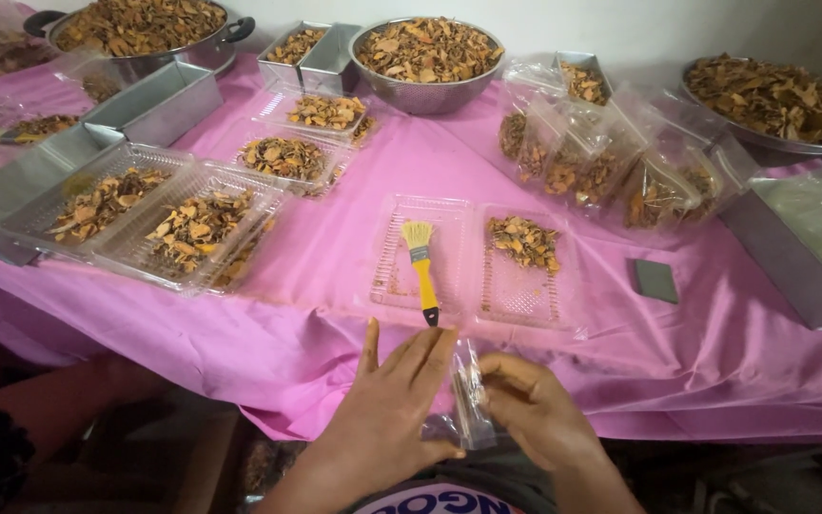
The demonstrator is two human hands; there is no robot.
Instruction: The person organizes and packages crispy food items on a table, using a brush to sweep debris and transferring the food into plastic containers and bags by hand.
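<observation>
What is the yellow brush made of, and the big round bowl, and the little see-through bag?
The small yellow-handled brush looks like glossy plastic with pale bristles. The big round bowl seems to be shiny metal, likely steel, since it is grey and reflective. The little see-through bag between both hands looks like thin crinkly clear plastic.

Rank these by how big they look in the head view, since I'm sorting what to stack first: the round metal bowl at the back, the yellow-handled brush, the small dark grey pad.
1. Round metal bowl, though farthest from the camera.
2. Yellow-handled brush.
3. Small dark grey pad, clearly smallest.
</observation>
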